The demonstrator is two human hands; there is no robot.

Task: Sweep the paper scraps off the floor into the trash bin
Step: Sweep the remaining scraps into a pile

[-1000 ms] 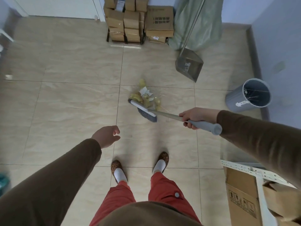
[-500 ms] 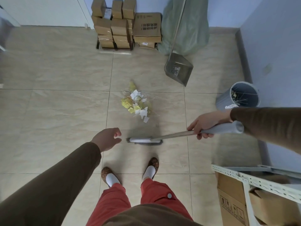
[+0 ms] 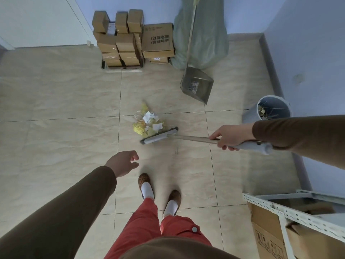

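Note:
A small heap of yellow and white paper scraps (image 3: 147, 122) lies on the beige tiled floor ahead of my feet. My right hand (image 3: 230, 135) grips the handle of a broom (image 3: 192, 138), whose grey head (image 3: 160, 137) touches the near right edge of the heap. My left hand (image 3: 122, 162) hangs empty over the floor, fingers loosely apart, below and left of the heap. A grey round trash bin (image 3: 273, 109) stands by the right wall, with some scraps inside. A long-handled grey dustpan (image 3: 197, 85) rests upright beyond the heap.
Stacked cardboard boxes (image 3: 131, 39) and a filled green sack (image 3: 203, 36) line the far wall. A white metal shelf (image 3: 291, 212) with cartons sits at the near right. The blue wall (image 3: 308, 53) runs along the right. My feet (image 3: 158, 191) stand behind the broom.
The broom head swung from the floor near my feet forward and right to the heap's near edge. The scraps are bunched closer together. My left hand stayed put.

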